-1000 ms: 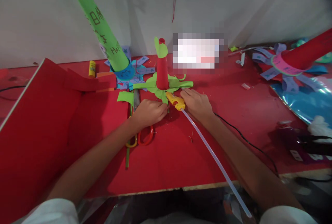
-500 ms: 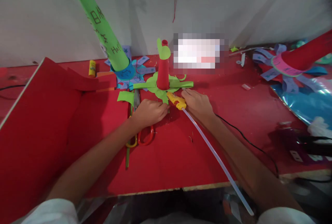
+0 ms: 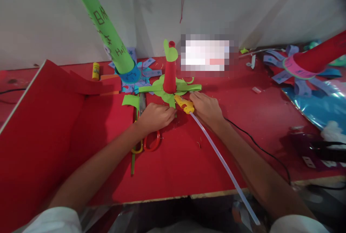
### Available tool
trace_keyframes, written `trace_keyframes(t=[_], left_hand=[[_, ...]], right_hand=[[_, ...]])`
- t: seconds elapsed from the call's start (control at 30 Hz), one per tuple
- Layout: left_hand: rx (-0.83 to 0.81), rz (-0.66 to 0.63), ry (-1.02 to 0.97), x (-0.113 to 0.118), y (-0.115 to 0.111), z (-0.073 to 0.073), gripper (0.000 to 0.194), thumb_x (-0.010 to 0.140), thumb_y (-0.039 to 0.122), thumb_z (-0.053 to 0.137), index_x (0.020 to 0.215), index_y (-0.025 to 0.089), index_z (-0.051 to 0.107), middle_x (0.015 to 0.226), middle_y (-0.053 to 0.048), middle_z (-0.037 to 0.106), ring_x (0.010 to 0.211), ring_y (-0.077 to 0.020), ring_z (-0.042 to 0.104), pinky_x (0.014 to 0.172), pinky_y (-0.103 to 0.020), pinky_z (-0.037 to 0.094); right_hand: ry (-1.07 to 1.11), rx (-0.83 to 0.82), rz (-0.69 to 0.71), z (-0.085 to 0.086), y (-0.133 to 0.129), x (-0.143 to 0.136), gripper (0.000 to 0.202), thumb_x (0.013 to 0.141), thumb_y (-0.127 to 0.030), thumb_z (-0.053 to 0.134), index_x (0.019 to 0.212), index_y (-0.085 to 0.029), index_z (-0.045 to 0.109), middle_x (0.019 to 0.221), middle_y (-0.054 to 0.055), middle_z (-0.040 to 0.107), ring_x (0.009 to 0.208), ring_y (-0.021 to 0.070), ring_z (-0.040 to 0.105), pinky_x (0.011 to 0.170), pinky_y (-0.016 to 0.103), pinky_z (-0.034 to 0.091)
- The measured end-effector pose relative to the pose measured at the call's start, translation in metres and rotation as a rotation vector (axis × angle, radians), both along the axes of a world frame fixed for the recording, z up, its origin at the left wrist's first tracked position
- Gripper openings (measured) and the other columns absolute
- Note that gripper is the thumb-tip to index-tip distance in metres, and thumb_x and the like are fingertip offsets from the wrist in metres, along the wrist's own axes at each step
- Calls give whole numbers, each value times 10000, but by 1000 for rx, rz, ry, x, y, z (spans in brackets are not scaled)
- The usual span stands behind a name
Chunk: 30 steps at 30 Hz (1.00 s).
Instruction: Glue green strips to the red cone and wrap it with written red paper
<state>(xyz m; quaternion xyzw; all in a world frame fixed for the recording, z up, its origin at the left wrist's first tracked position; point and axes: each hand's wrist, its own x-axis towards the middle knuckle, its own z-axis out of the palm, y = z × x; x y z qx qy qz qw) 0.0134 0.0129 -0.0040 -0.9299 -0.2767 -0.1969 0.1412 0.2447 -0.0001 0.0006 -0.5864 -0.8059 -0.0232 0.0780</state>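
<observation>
A yellow hot glue gun (image 3: 185,104) is gripped in my right hand (image 3: 207,108), fingers closed around it. A long translucent glue stick (image 3: 220,157) trails from its back end toward the table edge. The nozzle points at a green paper strip close to the base of an upright red paper tube (image 3: 170,76). That tube stands on a green paper flower base (image 3: 159,86) with strips reaching outward. My left hand (image 3: 159,117) is closed, pinching the front green strip (image 3: 172,103). Scissors with red and yellow handles (image 3: 152,142) lie partly under my left wrist.
A green tube with writing (image 3: 113,42) leans at back left near a yellow glue bottle (image 3: 96,71). Red board (image 3: 35,117) rises at left. A red tube with a pink band (image 3: 302,68) and blue foil (image 3: 319,99) lie at right. A black cord (image 3: 251,139) crosses beside my right forearm.
The free end of the glue stick has swung slightly left. The glue gun has shifted a very little; both hands stay in nearly the same place.
</observation>
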Motion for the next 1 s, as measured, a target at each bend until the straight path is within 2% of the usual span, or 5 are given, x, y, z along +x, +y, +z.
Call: trace_keyframes(t=[0.17, 0.43, 0.73, 1.0], left_hand=[[-38, 11, 31, -1, 0, 1, 340, 986, 214, 483, 678, 170, 621, 561, -10, 637, 481, -131, 523, 497, -325, 154], [2, -3, -6, 0, 0, 0, 328, 975, 201, 500, 667, 176, 610, 538, -2, 615, 481, -139, 524, 507, -340, 132], [-36, 6, 18, -1, 0, 0, 344, 983, 199, 473, 668, 171, 609, 535, -6, 611, 472, -137, 498, 518, -346, 99], [-52, 10, 36, -1, -1, 1, 355, 993, 200, 463, 675, 165, 615, 539, -12, 612, 477, -129, 474, 511, -331, 124]], right_hand=[[2, 10, -2, 1, 0, 2, 133, 997, -212, 511, 1036, -178, 633, 1031, 92, 717, 887, 223, 622, 566, 342, 174], [-12, 3, -14, -1, 0, 0, 137, 986, -182, 518, 1067, -174, 628, 1060, 96, 712, 905, 221, 608, 574, 348, 188], [15, -6, 7, -2, 1, 0, 136, 991, -191, 511, 1055, -173, 629, 1047, 91, 709, 900, 218, 604, 573, 343, 197], [25, 32, 32, -5, 0, -1, 129, 983, -195, 525, 1036, -177, 641, 1027, 81, 709, 886, 212, 597, 570, 342, 195]])
